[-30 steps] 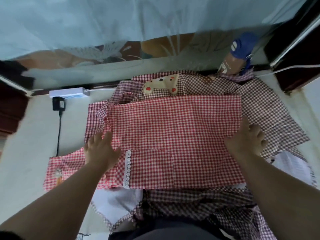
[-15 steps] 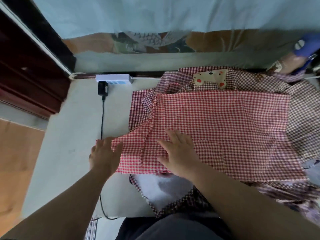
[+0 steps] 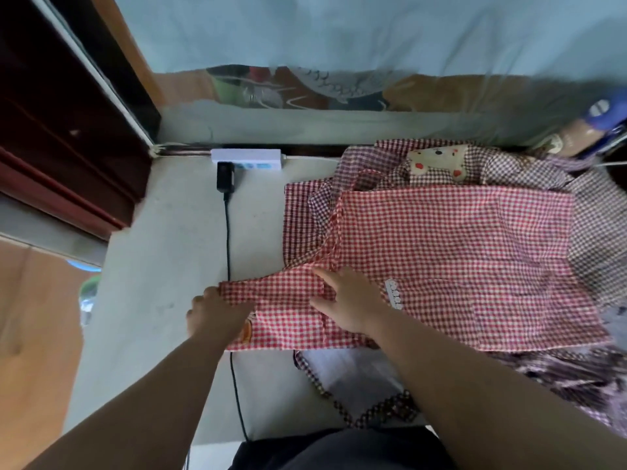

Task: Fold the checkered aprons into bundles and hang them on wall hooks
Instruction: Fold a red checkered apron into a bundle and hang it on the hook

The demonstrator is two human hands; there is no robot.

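While right hand (image 3: 353, 300) presses flat on red apron (image 3: 458, 249), left hand (image 3: 213, 313) pinches its corner, fingertips hidden

A second ago my right hand (image 3: 351, 301) lay on the red apron (image 3: 458, 252) at the edge far from the lace trim (image 3: 393, 293). It has since crossed over and now presses flat just beside the lace trim, on the side away from that edge. My left hand (image 3: 217, 310), which was flat on the cloth right by the lace trim, has slid outward, well away from it, to the tip of the apron's flap, where its fingers curl at the hem. My head has turned too, so the lace trim sits further right in my view.
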